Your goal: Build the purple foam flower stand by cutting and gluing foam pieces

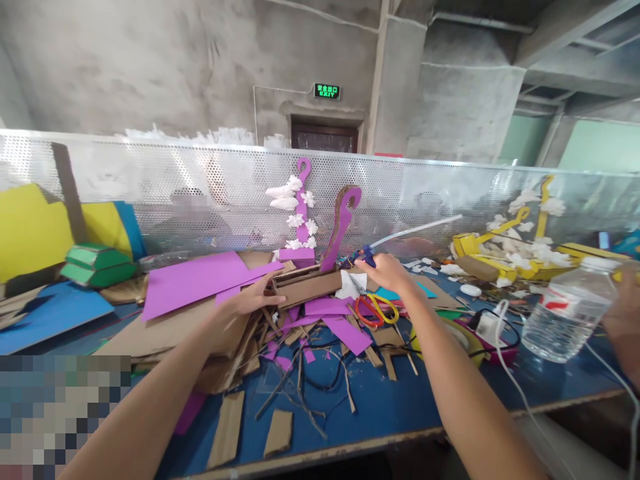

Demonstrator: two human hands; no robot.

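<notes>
My left hand (pixel 255 297) grips the left end of a long, narrow cardboard box (pixel 313 290), with the thumb along its front. A purple hook-topped cardboard piece (pixel 336 230) stands up from the box, tilted to the right. In my right hand (pixel 393 272) is a dark blue hot glue gun (pixel 367 256), and a long whitish glue stick (pixel 420 231) juts from its back. The gun's nozzle points left, near the foot of the purple piece; whether they touch I cannot tell. Red-and-yellow-handled scissors (pixel 383 309) lie just in front of the box.
Purple sheets (pixel 193 280) and cardboard scraps (pixel 227 427) litter the blue table (pixel 330 453). Behind stands a purple hook with white flowers (pixel 303 207), before a perforated metal screen (pixel 225 200). At right are a water bottle (pixel 567 313), a white cable (pixel 505 360) and yellow pieces (pixel 500 260).
</notes>
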